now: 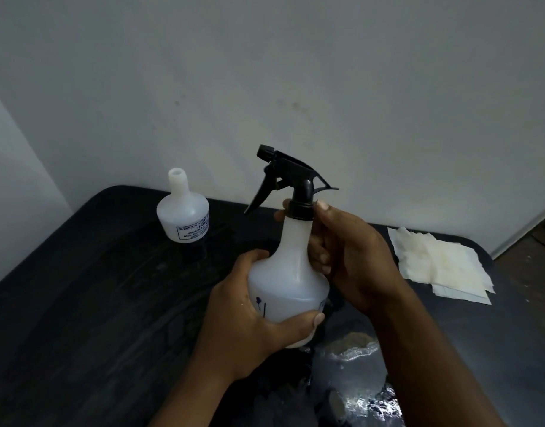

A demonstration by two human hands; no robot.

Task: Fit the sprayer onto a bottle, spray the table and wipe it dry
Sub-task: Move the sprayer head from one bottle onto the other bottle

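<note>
A translucent white bottle (291,278) is held upright above the dark table (95,303), with a black trigger sprayer (291,174) seated on its neck, nozzle pointing left. My left hand (249,318) wraps the bottle's wide lower body. My right hand (348,254) is at the neck, thumb and fingers pinching the black screw collar (300,209). A second white bottle (183,208), open-necked with a blue printed label, stands on the table at the back left, apart from both hands.
A stack of white paper wipes (440,263) lies on the table at the right. A wet, shiny patch (357,380) spreads on the near table surface below my hands. A pale wall (295,72) rises directly behind the table.
</note>
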